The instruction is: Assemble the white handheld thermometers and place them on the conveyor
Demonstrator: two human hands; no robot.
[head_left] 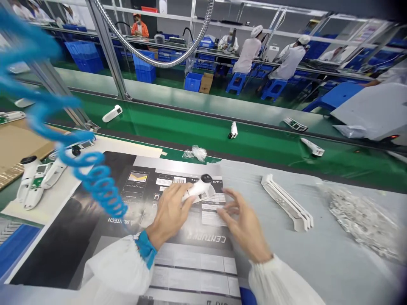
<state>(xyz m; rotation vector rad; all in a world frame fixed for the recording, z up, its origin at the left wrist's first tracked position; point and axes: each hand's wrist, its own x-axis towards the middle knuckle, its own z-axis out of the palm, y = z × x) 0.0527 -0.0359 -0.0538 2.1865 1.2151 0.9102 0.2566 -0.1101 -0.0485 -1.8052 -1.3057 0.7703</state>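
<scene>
My left hand (171, 209) is closed around a white handheld device (201, 186) shaped like an infrared thermometer, with a round black cap at its far end. A teal band circles that wrist. To the right of the device, my right hand (244, 222) is held with its fingers apart and nothing in them. Both hands are above a black printed cardboard sheet (187, 243) on the bench. Farther right lie several curved white plastic shells (286, 205), nested side by side. My left fingers and palm hide the device's lower part.
A blue coiled air hose (92, 169) hangs at the left. Half-assembled white devices (36, 182) with green boards lie beyond it. A clear bag of small parts (362, 220) rests at right. Behind runs a green conveyor (178, 120) carrying several white pieces; co-workers sit farther back.
</scene>
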